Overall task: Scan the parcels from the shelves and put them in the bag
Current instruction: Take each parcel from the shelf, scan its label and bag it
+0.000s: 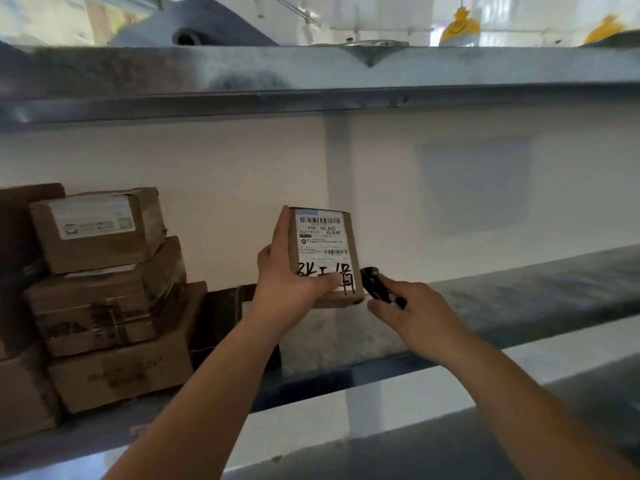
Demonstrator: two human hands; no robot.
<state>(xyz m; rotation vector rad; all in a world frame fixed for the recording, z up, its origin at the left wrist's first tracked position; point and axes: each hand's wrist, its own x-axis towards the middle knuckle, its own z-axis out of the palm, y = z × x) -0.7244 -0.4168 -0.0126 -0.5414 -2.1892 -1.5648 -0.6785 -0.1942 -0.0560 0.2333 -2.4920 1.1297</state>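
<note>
Head view: the left hand (294,285) holds a small cardboard parcel (325,258) upright above the metal shelf (519,296), fingers wrapped round its left side and thumb across its lower front. Its white shipping label (322,239) shows two barcodes and the print "530 05 A33", with black handwritten characters beneath. Just beside it, the right hand (412,317) grips a black handheld scanner (379,287). Four stacked cardboard boxes (104,292) are clearly countable at the shelf's left, with more cut off at the edge.
</note>
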